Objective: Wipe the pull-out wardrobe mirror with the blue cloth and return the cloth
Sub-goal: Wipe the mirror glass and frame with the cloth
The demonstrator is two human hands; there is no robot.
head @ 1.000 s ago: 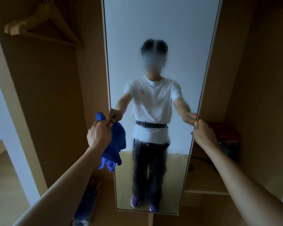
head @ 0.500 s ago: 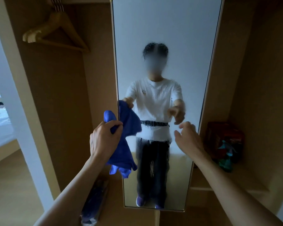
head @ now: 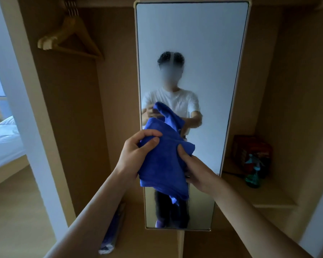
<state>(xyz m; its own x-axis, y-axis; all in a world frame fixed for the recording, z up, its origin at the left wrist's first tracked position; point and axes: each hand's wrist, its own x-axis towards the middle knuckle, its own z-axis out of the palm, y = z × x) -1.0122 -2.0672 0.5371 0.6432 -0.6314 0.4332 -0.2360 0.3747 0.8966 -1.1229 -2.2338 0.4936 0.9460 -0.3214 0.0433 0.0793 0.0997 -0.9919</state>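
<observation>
Head view: blue cloth (head: 164, 161) bunched in both hands before the pulled-out mirror (head: 192, 53), wiping not yet begun.

The cloth hangs crumpled in front of the lower half of the glass and appears not to touch it. The left hand (head: 136, 155) has its fingers (head: 149, 135) and thumb curled into the cloth's upper left; the right hand (head: 198, 170) pinches its right edge with thumb on top, the other fingers hidden behind the fabric. The mirror stands out from the wardrobe, so that step looks done; I judge that the wiping and the cloth's return are both left. Wooden hangers (head: 67, 38) hang at upper left, a red box (head: 250, 148) and a green spray bottle (head: 252, 174) sit on the right-hand shelf (head: 265, 194), and a bed (head: 2, 138) shows at far left.
</observation>
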